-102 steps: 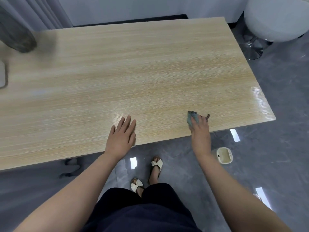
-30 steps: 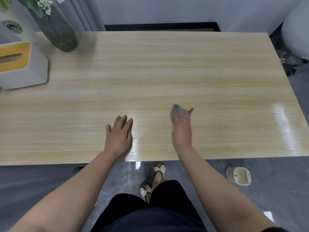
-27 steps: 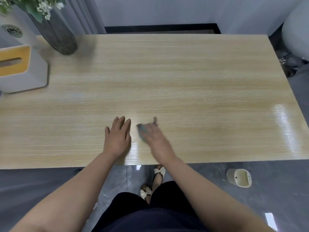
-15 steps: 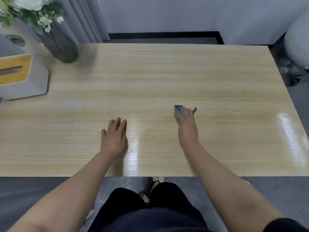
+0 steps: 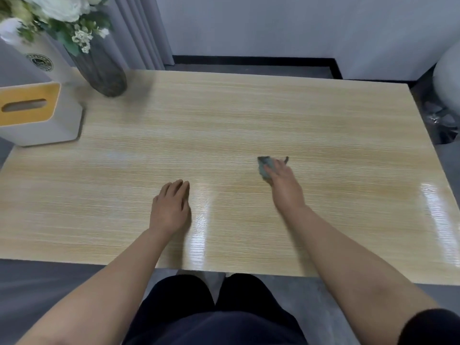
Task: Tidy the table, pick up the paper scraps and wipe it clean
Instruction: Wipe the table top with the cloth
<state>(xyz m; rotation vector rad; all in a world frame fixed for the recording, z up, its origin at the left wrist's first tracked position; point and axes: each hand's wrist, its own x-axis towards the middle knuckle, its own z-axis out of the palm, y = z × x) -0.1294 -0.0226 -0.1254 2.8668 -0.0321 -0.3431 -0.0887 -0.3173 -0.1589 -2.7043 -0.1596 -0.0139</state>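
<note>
A light wooden table [image 5: 249, 120] fills the view. My right hand [image 5: 283, 183] presses a small grey-blue cloth [image 5: 264, 165] flat against the tabletop, right of centre; only the cloth's front edge shows beyond my fingers. My left hand [image 5: 171, 207] rests palm down on the table, fingers together, holding nothing. No paper scraps are visible on the surface.
At the far left stand a white tissue box with a yellow top [image 5: 34, 113], a dark vase of white flowers [image 5: 102, 68] and a white container [image 5: 37, 58]. A pale round chair [image 5: 448, 70] is at the right edge. Grey floor surrounds the table.
My right hand swept the cloth left toward my left hand, then back right and slightly farther out. My left hand stayed planted. The view has shifted toward the far side of the table.
</note>
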